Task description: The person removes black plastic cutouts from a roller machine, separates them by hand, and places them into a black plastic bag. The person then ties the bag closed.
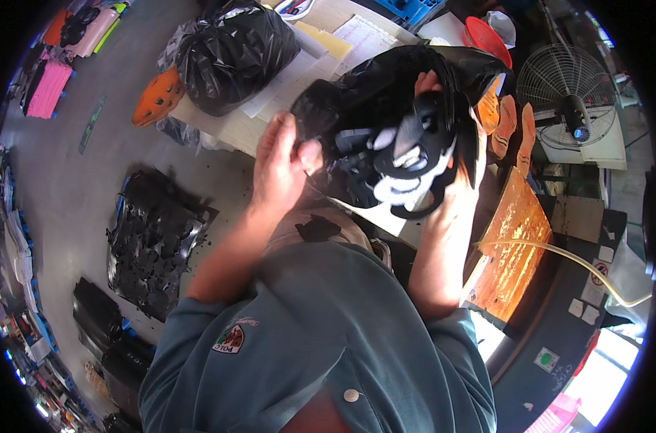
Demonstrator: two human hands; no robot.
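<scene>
In front of my chest is a black plastic bag [371, 76] with a loose bunch of black curved cut-out pieces [414, 162] at its opening, some glinting white in the light. My right hand [466, 169] is wrapped round the right side of this bundle, its fingertips showing at the top and the rest partly hidden. At the bag's left edge my left hand [281, 155] is closed, thumb against fingers, seemingly gripping the plastic. Its thumb is slightly blurred. A small black scrap [318, 228] lies on my lap.
A tied black bag [234, 61] and papers [364, 40] lie on the table. Orange cut-out pieces [502, 128], a red bowl [487, 40] and a fan [570, 94] are at right, near a worn orange board [515, 249]. Black sheet scraps [154, 245] cover floor at left.
</scene>
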